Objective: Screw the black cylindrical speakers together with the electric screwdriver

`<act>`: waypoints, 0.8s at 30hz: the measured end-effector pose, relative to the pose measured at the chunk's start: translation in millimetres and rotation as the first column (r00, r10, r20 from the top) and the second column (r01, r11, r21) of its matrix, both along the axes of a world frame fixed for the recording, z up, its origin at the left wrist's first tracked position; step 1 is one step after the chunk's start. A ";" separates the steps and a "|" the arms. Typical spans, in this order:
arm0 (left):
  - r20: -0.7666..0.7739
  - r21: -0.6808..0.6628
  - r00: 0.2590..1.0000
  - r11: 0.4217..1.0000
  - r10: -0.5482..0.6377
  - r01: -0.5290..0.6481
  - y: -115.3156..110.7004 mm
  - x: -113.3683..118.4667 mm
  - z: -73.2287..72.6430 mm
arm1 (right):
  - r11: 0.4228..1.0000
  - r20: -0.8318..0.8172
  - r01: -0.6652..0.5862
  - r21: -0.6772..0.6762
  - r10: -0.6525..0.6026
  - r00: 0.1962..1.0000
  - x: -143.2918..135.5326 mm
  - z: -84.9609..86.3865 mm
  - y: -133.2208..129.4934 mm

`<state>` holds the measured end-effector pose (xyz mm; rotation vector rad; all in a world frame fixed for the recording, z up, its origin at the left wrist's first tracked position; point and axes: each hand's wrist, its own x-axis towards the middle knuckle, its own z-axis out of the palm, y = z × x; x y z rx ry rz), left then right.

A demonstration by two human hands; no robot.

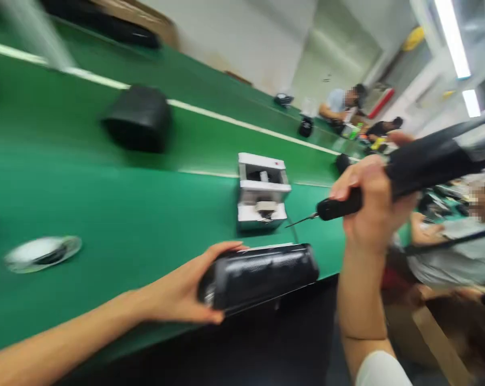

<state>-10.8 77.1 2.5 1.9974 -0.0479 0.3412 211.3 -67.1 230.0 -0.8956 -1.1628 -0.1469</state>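
Head view, the only one.

Item: glossy black rectangular case [262,276], bottom centre of the frame, raised at the near edge of the green tabletop [146,209]. Your left hand [186,289] grips its left end, thumb and fingers spread to the case's thickness. You cannot see inside it from here.

Item: black cylindrical handheld tool [427,161] with a thin metal bit [300,221], right of the frame, slanting down leftward. Your right hand [373,198] is curled firmly around its body, above the table. The bit's tip appears just beside the fixture's lower right corner; contact cannot be told.

Item: white-and-grey box-shaped fixture [266,185], centre of the frame, standing on the tabletop, two compartments. Upper compartment: dark interior, one small white piece [263,176]. Lower recess: one cream-coloured block [266,206].

Item: clear oval packet [75,244], lower left, flat on the tabletop; contents white and dark, too blurred to name.

Item: matte black boxy object [140,118], upper left, on the tabletop; contents, if any, cannot be told.
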 end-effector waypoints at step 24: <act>0.028 -0.097 0.995 0.990 -0.097 0.099 12.6 14.8 1.3 | 0.997 -0.023 0.060 -0.055 -0.061 0.998 18.9 -31.1 85.5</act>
